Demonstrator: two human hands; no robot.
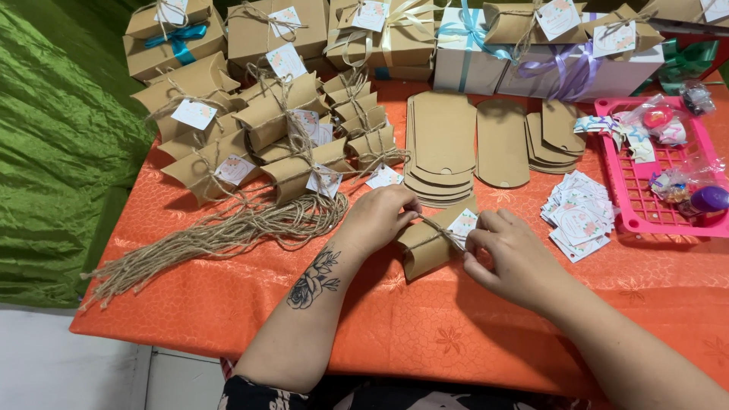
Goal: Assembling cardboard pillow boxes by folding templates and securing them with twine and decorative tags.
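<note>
Fingers of both hands are closed on a single kraft pillow box (427,247) lying on the orange tablecloth (425,326): the left hand (380,219) pinches narrow at the box's upper edge, where the jute twine (434,230) crosses it, and the right hand (510,254) pinches the twine end and a small white floral tag (462,225) just beside its fingertips. Judged from this grip, the step in hand is the tying stage — twine is already around the box, the tag is threaded or being threaded, and the knot does not look finished. The next move would call for steady tension from both hands and a firm hold on the box, since a slack loop could slide off the curved end. Beyond the left fingers lies a bundle of loose twine lengths (228,228), and behind that a heap of finished tagged boxes (266,129); beyond the right fingers sit flat unfolded box blanks (444,144), a scatter of spare tags (581,212) and a pink tray (645,205) (contents in clear wrap, hard to identify). Hidden items — the knot itself and the tag's hole are covered by the fingertips, the box's near end is partly masked by the right hand, and the ribboned boxes (486,53) at the back are cut off by the frame edge.
</note>
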